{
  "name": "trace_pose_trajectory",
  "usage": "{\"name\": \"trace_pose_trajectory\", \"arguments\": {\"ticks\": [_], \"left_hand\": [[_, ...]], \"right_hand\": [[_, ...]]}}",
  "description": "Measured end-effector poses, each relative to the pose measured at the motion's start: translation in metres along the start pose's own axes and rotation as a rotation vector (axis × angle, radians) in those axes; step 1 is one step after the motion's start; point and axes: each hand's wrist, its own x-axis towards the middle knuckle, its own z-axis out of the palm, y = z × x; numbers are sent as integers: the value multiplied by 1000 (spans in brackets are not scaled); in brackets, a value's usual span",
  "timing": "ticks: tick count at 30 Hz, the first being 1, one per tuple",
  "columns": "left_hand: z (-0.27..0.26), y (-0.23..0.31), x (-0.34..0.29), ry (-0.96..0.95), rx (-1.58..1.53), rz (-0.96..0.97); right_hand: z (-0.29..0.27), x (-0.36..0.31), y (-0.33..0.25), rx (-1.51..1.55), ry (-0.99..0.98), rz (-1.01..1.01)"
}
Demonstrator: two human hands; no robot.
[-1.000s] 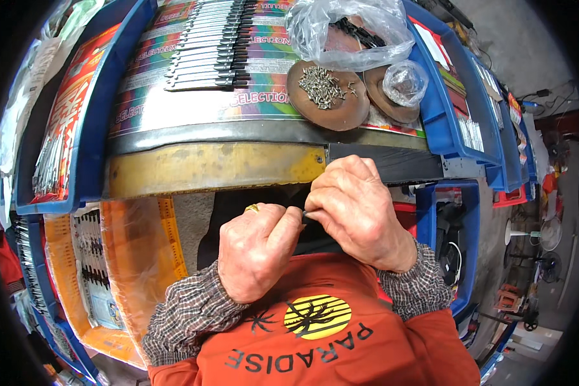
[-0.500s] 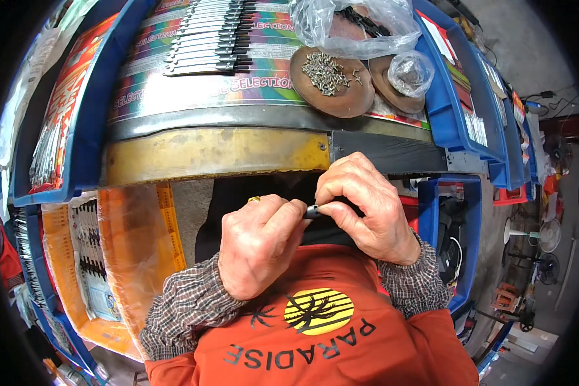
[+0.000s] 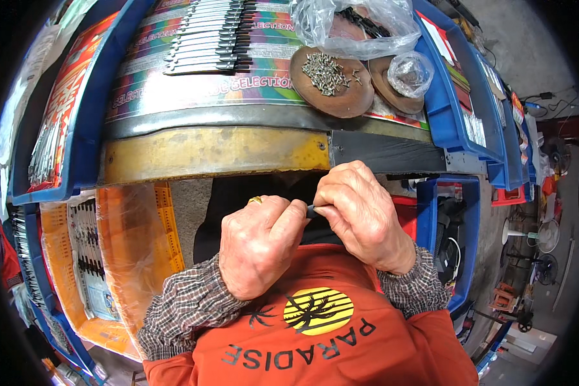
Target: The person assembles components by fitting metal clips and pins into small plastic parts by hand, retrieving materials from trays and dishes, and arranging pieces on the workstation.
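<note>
Just beyond my red shirt, my two hands meet over a small dark grey cylindrical piece (image 3: pixel 311 211). My left hand (image 3: pixel 258 239), with a ring on one finger, pinches one end of it between thumb and forefinger. From the other side my right hand (image 3: pixel 361 215) closes its thumb and fingers on it. Only a short stretch of the piece shows between the fingertips; the rest is hidden. On the bench ahead lies a row of slim silver pieces with black ends (image 3: pixel 209 38). A pile of small metal pins or screws (image 3: pixel 326 73) rests on a round brown dish (image 3: pixel 347 106).
The bench's yellow front edge (image 3: pixel 219 151) runs just past my hands. A clear plastic bag (image 3: pixel 373 42) with black parts and a crumpled clear bag (image 3: pixel 410 74) lie at the back right. Blue bins (image 3: pixel 77 161) flank the bench. An orange lined crate (image 3: pixel 135 244) stands at left, a blue crate (image 3: pixel 475 225) at right.
My right hand has turned slightly and its fingers have closed further over the grey piece, so less of it shows. My left hand has barely moved.
</note>
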Motion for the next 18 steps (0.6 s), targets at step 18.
{"name": "trace_pose_trajectory", "arguments": {"ticks": [18], "left_hand": [[10, -8, -4, 105, 65, 100]], "right_hand": [[15, -20, 3, -113, 106, -150]]}}
